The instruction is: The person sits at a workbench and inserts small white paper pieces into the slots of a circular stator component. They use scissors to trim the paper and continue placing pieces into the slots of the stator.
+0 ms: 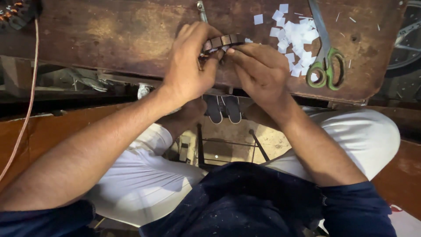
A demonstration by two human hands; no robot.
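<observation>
Both my hands meet at the near edge of a worn wooden bench point(127, 35). My left hand point(190, 66) grips a round, slotted metal ring point(223, 41), dark with brownish segments, from its left side. My right hand point(258, 70) pinches at the ring's lower edge, fingertips pressed into a slot; a small white bit shows there. Most of the ring is hidden behind my fingers.
A heap of small white paper squares point(296, 41) lies right of the ring. Green-handled scissors point(325, 61) rest beside it. A metal tool point(201, 11) lies behind my left hand. A reddish wire point(30, 101) hangs at the left. My white-trousered knees point(364, 131) are below the bench.
</observation>
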